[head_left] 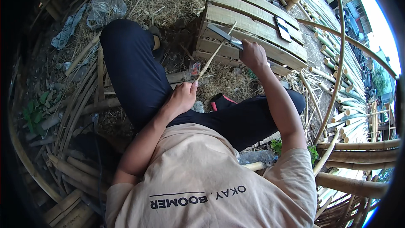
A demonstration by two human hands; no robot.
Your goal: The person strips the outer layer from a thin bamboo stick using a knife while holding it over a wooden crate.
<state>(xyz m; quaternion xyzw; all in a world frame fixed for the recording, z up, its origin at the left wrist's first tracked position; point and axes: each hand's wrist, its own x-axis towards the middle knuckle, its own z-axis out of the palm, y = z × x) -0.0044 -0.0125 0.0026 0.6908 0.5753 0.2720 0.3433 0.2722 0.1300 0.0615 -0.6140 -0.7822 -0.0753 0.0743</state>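
Observation:
My left hand (184, 96) is closed round the near end of a thin bamboo strip (212, 59), which slants up and away to the right. In my right hand (254, 55) is the handle of a knife (217, 31) with a long grey blade pointing left. The blade crosses the strip near its far end; whether it presses on the strip or only lies over it, I cannot tell. Just beyond both hands stands a slatted wooden crate (230, 17), with the strip's tip in front of its slats. My fingers partly hide the knife's handle.
A phone (282, 28) lies on the crate's right part. Bamboo poles (352, 122) are piled at the right, and more poles (80, 171) lie at the left. A clear plastic bag (106, 9) rests on straw at the far left. My bent legs (130, 63) frame the ground between.

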